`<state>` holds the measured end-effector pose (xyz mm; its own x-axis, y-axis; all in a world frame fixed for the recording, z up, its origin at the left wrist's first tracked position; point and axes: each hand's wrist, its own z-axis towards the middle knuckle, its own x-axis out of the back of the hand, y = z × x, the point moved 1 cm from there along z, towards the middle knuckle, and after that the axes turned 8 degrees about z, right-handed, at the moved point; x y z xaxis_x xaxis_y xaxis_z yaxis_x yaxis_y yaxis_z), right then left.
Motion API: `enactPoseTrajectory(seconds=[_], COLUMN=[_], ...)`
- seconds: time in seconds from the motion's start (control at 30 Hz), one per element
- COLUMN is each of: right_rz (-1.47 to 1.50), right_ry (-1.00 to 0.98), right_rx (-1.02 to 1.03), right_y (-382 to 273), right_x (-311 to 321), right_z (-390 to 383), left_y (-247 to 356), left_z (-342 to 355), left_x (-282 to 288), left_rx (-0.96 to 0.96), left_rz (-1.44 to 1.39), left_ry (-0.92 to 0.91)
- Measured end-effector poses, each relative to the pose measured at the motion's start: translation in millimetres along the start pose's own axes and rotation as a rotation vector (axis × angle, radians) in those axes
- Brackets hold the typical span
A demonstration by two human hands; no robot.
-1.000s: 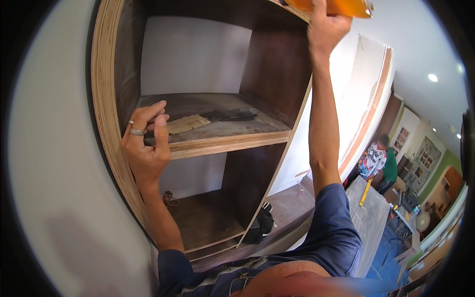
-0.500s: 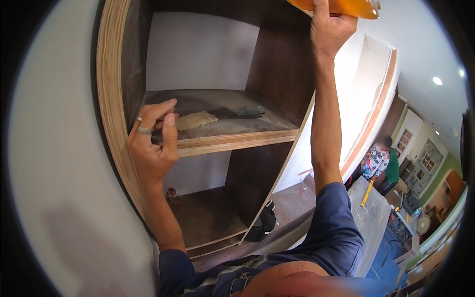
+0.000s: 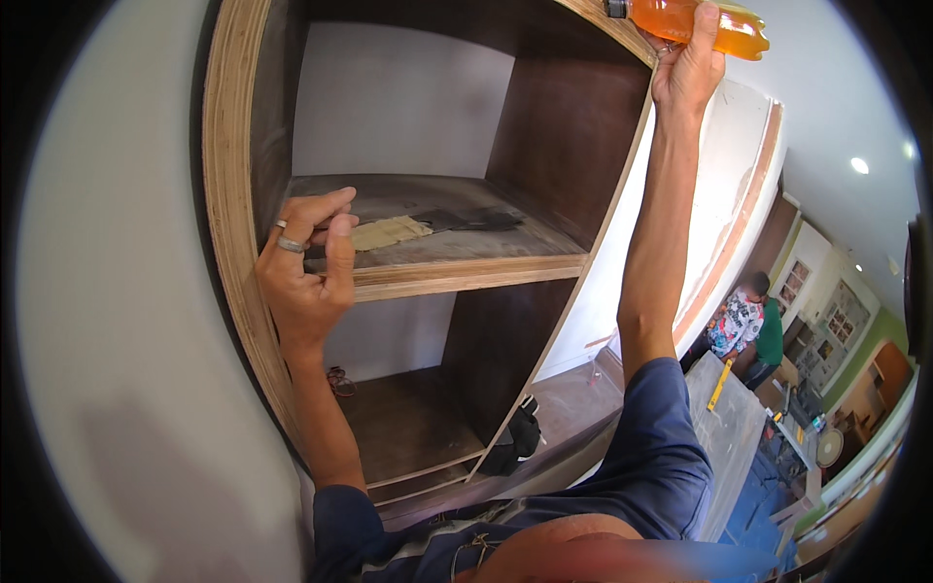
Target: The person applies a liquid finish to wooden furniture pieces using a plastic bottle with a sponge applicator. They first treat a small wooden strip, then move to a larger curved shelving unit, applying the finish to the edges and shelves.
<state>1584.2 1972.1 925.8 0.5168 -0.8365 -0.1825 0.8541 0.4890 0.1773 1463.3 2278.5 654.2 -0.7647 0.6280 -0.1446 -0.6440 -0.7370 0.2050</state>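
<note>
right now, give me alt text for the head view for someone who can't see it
A person's right hand holds a bottle of orange liquid sideways by the upper edge of an open wooden cabinet. The left hand is at the front of a shelf bearing a flat tan scrap. Two people stand in the background.

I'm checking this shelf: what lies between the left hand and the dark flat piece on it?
In the head view, a tan flat piece lies between the left hand and the dark flat piece.
</note>
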Motion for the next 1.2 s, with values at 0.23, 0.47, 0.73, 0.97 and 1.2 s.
enactPoseTrajectory(seconds=[0.23,0.47,0.73,0.97,1.2], right_rz=[-0.147,-0.567,-0.527,-0.554,-0.565], right_ry=[0.01,-0.058,-0.125,-0.084,-0.081], right_rx=[0.186,0.422,0.419,0.404,0.446], right_y=[10.6,-2.4,0.2,-7.2,1.4], right_x=[-23.0,-30.0,-56.7,-44.3,-50.4], right_z=[0.5,-22.9,-28.8,-23.3,-15.6], left_y=[-4.4,-4.3,1.5,-0.3,0.9], left_z=[-0.4,0.4,1.1,0.6,-1.6], left_x=[-1.9,-1.2,-7.5,-2.5,-8.5], left_rx=[-0.015,-0.027,-0.017,-0.021,-0.037], left_rz=[-0.036,-0.027,-0.02,-0.036,0.015], left_ry=[0.039,0.035,0.031,0.023,0.032])
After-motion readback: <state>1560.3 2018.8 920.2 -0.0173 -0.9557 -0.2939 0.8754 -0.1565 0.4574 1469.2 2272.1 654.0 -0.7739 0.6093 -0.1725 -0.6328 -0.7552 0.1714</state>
